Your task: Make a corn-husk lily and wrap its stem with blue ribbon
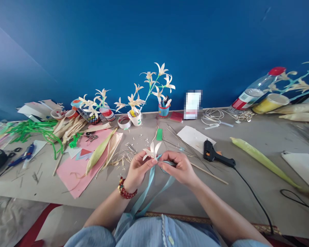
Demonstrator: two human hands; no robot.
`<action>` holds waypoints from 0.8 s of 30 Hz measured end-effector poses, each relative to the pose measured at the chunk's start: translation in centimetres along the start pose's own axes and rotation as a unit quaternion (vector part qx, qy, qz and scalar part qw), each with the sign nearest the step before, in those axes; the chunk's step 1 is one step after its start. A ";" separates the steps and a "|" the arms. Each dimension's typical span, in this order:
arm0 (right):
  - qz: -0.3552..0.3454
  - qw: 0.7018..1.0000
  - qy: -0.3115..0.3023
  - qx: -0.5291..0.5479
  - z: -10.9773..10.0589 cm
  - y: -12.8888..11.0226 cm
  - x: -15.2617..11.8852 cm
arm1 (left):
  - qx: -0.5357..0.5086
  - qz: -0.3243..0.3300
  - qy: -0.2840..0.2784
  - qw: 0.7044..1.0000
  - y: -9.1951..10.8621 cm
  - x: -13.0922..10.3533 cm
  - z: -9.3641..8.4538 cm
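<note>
White flower (152, 153) has its petals (157, 147) on, pinched by the left hand (137, 168), while the right hand (180, 168) grips blue ribbon (151, 177), mostly hanging loose

1 small white flower (152, 150) with narrow, pointed, spread petals sits open side up at the fingertips of the left hand (139, 168), above the table (181, 203). 1 pale blue ribbon (144, 195), thin and flat, meets the flower's base between the 2 hands, its 2 loose lengths slanting down toward the blue shirt (144, 231).
</note>
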State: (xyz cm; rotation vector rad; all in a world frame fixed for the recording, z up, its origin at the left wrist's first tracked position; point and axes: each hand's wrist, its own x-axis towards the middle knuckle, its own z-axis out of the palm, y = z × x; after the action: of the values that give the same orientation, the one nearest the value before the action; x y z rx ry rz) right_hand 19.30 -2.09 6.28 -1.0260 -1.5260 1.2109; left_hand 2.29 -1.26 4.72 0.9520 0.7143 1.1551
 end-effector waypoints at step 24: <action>-0.009 1.000 0.010 0.018 0.3 0.5 0.0 | -0.005 -0.018 -0.003 1.000 -0.1 0.5 0.1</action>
State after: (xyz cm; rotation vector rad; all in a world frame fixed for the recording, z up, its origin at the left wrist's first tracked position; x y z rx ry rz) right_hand 19.02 -2.03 5.72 -0.9948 -1.4905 1.2081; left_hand 2.57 -0.81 4.65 0.9298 0.7168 1.1231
